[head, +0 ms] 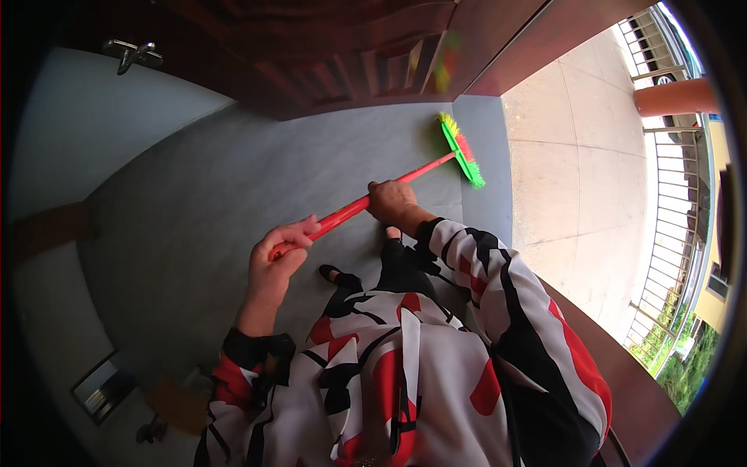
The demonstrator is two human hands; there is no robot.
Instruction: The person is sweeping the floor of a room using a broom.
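Observation:
A push broom crosses in front of me, its red handle (344, 215) slanting from lower left to upper right. My left hand (279, 257) is wrapped around the handle's top end, with some fingers loosely extended along it. Farther down the shaft, my right hand (392, 201) grips it with the back of the hand towards me. At the far end, the broom head (461, 153) has a bright green block and yellow, red and green bristles. It lies low by the door sill, at the edge of the grey floor; whether every bristle touches the floor, I cannot tell.
A dark red panelled door (350, 64) with a metal lever handle (133, 55) stands ahead. Past the grey threshold (484, 169) on the right is a tiled walkway (578, 157) with a metal railing (671, 204). My shoes stand on the grey floor (192, 192). A framed item (104, 386) is at lower left.

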